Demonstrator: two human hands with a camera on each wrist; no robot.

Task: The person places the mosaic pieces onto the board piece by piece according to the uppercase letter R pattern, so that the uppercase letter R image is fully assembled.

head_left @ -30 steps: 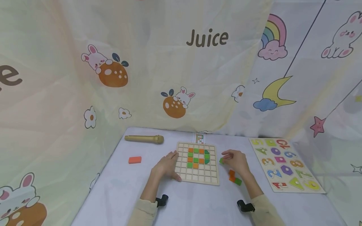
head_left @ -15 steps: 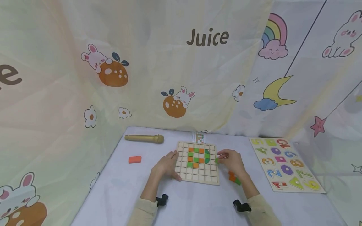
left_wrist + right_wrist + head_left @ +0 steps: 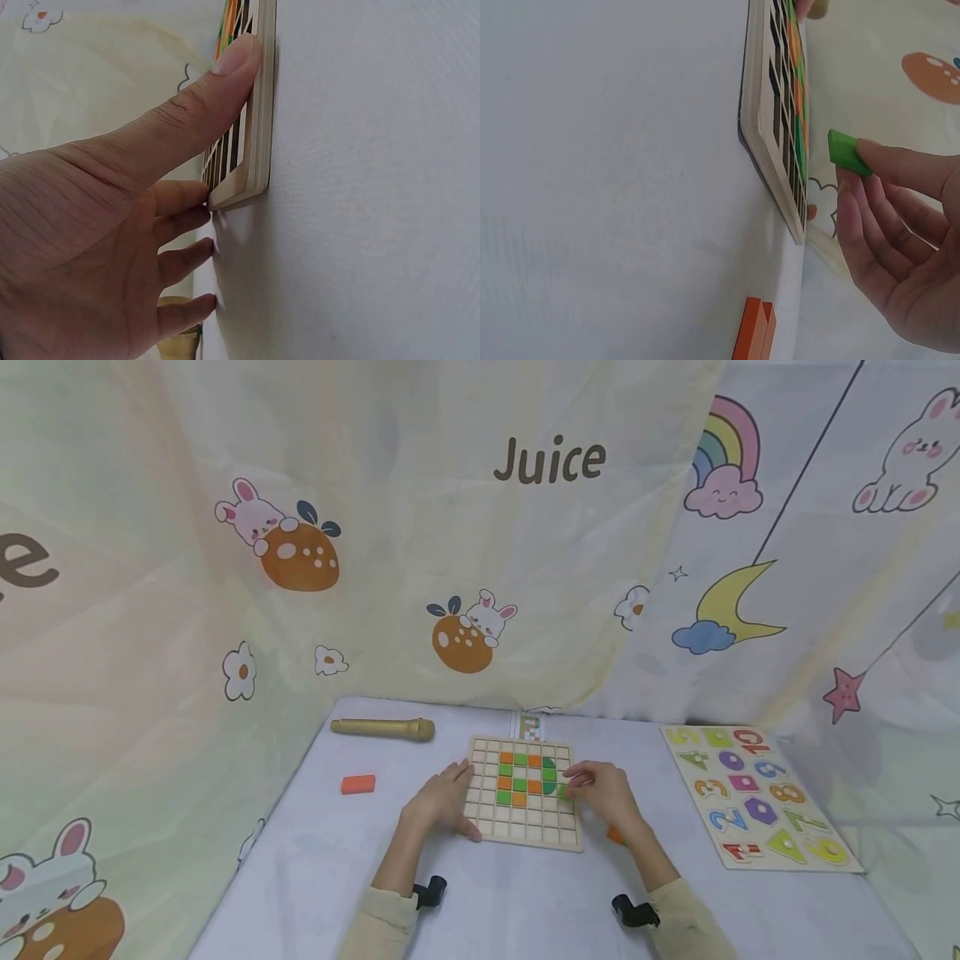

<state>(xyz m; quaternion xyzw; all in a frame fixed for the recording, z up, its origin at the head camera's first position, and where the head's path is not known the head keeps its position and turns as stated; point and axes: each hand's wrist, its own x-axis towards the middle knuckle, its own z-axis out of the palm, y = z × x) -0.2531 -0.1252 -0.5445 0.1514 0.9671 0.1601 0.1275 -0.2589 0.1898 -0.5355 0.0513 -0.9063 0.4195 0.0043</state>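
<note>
My left hand (image 3: 441, 800) rests at the left side of a wooden grid board (image 3: 525, 832); in the left wrist view its thumb (image 3: 187, 112) presses the board's edge and the other fingers are spread apart. Green and orange tiles (image 3: 519, 799) fill some of the cells, with rounded green pieces (image 3: 550, 788) at their right side. Between thumb and fingertips my right hand (image 3: 606, 791) pinches a green square tile (image 3: 847, 153), held above the board's right edge. Loose orange tiles (image 3: 751, 330) lie on the table, partly hidden behind my right wrist in the head view.
A gold toy microphone (image 3: 382, 729) lies at the back left, with a red-orange block (image 3: 357, 784) in front of it. Behind the board is a small pattern card (image 3: 530, 727). A number-and-shape puzzle board (image 3: 757, 810) lies at the right. Printed curtains (image 3: 405, 527) enclose the table.
My right hand has moved left with the green tile, from beside the board to over its right edge. The left hand has stayed in place.
</note>
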